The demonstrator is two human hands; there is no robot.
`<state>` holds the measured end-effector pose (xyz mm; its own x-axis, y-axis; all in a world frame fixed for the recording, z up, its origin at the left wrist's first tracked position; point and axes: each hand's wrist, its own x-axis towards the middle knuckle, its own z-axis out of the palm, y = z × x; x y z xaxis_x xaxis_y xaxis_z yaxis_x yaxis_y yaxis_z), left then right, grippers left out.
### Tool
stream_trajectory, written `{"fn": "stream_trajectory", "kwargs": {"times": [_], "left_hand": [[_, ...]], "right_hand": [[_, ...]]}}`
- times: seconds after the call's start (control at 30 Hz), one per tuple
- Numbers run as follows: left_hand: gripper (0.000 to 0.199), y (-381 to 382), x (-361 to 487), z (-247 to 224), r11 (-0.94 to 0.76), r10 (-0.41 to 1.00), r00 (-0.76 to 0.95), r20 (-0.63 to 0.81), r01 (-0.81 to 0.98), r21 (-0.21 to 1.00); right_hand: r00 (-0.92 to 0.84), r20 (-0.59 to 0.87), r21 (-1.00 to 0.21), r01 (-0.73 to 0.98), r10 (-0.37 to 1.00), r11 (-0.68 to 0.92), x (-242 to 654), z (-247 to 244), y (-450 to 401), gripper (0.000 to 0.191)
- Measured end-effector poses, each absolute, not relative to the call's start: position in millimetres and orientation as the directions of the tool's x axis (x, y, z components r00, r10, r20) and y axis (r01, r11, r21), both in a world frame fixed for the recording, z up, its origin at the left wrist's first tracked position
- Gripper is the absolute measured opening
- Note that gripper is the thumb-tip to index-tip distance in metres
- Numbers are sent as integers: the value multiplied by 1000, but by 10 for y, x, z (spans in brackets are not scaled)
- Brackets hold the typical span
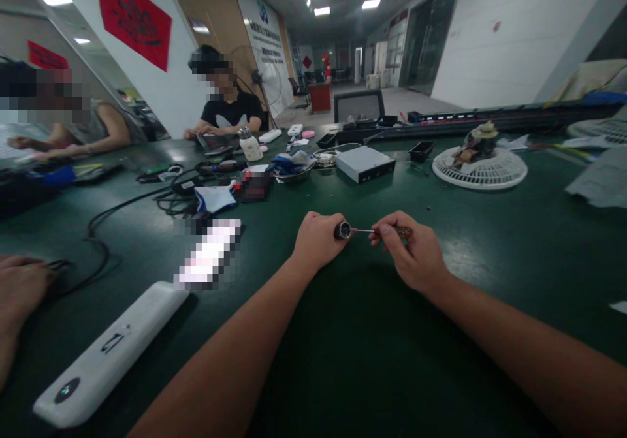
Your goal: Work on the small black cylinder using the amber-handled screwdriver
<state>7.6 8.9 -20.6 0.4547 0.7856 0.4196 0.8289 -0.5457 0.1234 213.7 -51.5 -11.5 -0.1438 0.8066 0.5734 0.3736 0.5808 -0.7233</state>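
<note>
My left hand is closed around a small dark cylindrical part, whose round end, with a lighter ring, faces me. Most of that part is hidden inside the fist. My right hand pinches a screwdriver by its brownish handle. Its thin metal shaft points left and its tip reaches the cylindrical part; whether it sits in or merely touches the part is too small to tell. Both hands are just above the green table.
A long white device and a lit, blurred-out screen lie to the left. Farther back are a grey box-shaped drive, a white fan grille with a motor, and black cables. A co-worker's hand rests at the left edge.
</note>
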Motion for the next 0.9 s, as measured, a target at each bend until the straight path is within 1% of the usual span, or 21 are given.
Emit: {"fn": "stream_trajectory", "kwargs": {"times": [0.13,0.2,0.47,0.67,0.9], "left_hand": [[35,87,73,-193,-550,790,460,406,823,138],[33,85,70,-187,-554,789,463,403,820,143],[30,66,70,-177,-543,794,451,408,827,143],[28,79,70,-189,-555,787,464,406,820,139],[25,80,74,-192,-546,791,449,416,825,146]], "right_hand": [[-199,586,-705,353,786,615,2139,-98,-536,20],[-201,591,-707,338,781,621,2130,-97,-543,18],[-79,634,-695,379,769,611,2125,-117,-528,19],[-160,591,-721,335,791,607,2127,-135,-520,18],[-141,598,-723,331,789,606,2129,-123,-520,17]]}}
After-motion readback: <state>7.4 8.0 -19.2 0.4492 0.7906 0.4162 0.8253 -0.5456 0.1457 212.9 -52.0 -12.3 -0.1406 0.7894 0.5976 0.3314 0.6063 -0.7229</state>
